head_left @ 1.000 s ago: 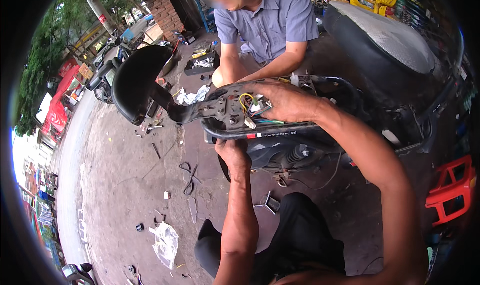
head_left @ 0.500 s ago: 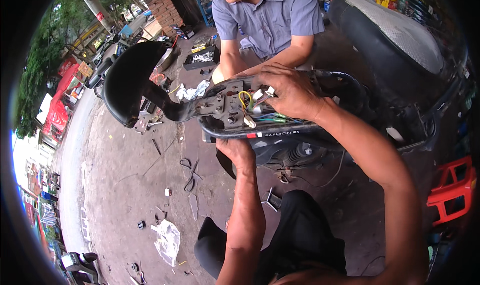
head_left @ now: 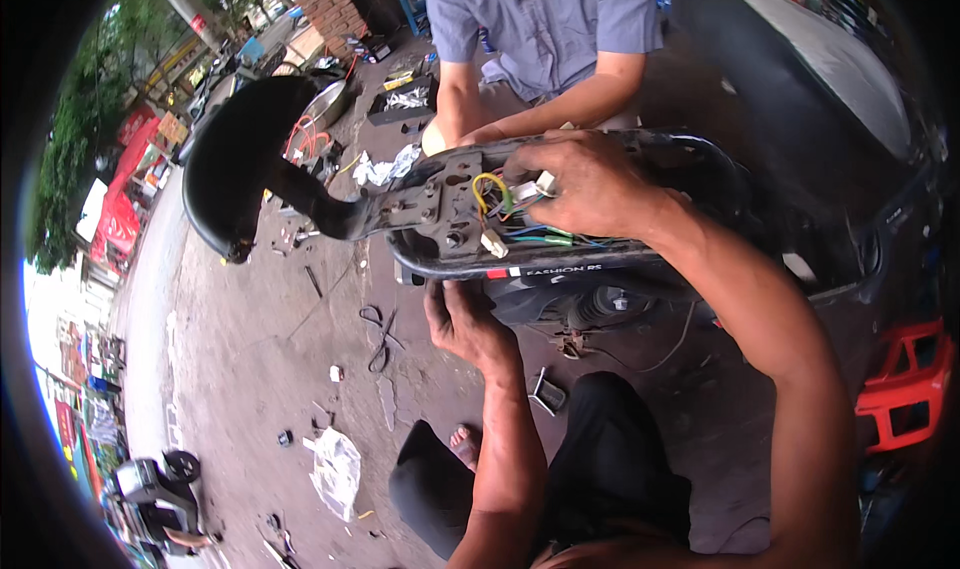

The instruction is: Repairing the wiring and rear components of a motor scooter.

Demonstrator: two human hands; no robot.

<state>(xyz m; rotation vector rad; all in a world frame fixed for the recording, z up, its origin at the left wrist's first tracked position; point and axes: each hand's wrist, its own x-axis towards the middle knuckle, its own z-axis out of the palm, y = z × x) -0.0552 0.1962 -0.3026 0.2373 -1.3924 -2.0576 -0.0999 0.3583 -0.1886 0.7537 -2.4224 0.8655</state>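
An electric scooter's black rear frame [head_left: 440,267] lies across the middle, its seat area uncovered. Inside run coloured wires, with a yellow wire loop [head_left: 484,181] and a loose white plug connector [head_left: 493,243]. My right hand [head_left: 590,184] reaches in from the right, closed on wires that end in a white connector [head_left: 545,183]. Below the frame's near edge is my left hand [head_left: 472,327], fingers pointing up and apart; their tips partly hide behind the rim, and no held thing shows. A black padded backrest [head_left: 235,159] stands out on the left, joined by a bolted metal bracket [head_left: 400,209].
Across the scooter a person in a blue-grey shirt [head_left: 540,39] crouches, forearms near the frame. The raised seat [head_left: 800,99] leans at the right, above a red plastic stool [head_left: 908,389]. A tool tray [head_left: 405,99], a plastic bag [head_left: 335,474] and a black strap [head_left: 378,341] lie on the ground.
My left hand has come slightly down from the rim, and its fingers show more. My right hand keeps hold of the wires. The view has shifted a little.
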